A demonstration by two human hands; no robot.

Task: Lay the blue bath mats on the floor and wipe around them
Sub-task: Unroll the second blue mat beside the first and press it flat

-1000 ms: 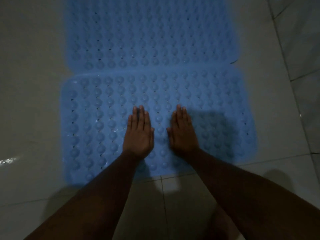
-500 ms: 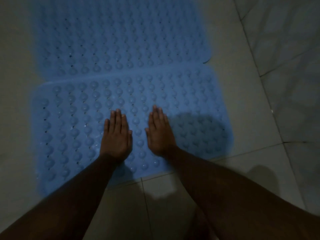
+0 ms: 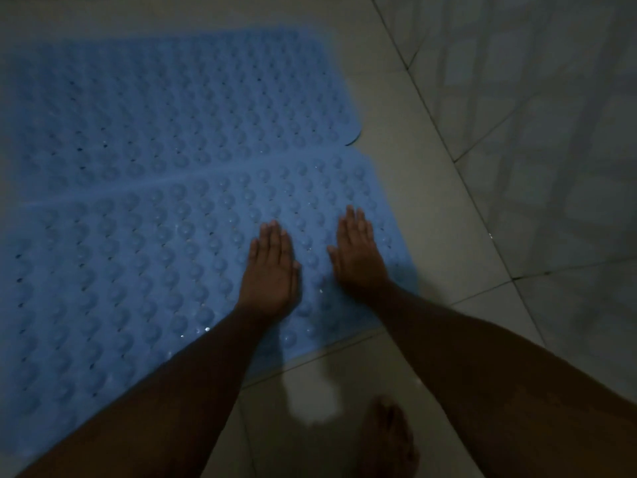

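1. Head cam view: fingers (image 3: 275, 236) of the left hand (image 3: 270, 270) are stretched out flat and held together, palm down, gripping nothing. Same for the right hand (image 3: 356, 251); both just press on the mat.
2. They're on the nearer pale blue rubber bath mat with rows of round bumps (image 3: 138, 270), towards its right end, hands close side by side.
3. The second blue bumpy bath mat (image 3: 172, 98) lies just beyond it, long edges meeting or slightly overlapping; can't tell which.
4. Both mats look flat on the pale tiled floor (image 3: 431, 201), so I'd call the laying part pretty much done, maybe a last press-down.
5. Wiping looks untouched: no cloth in sight, and there's what seems a wet shiny patch (image 3: 310, 398) on the tile by a bare foot (image 3: 389, 439).
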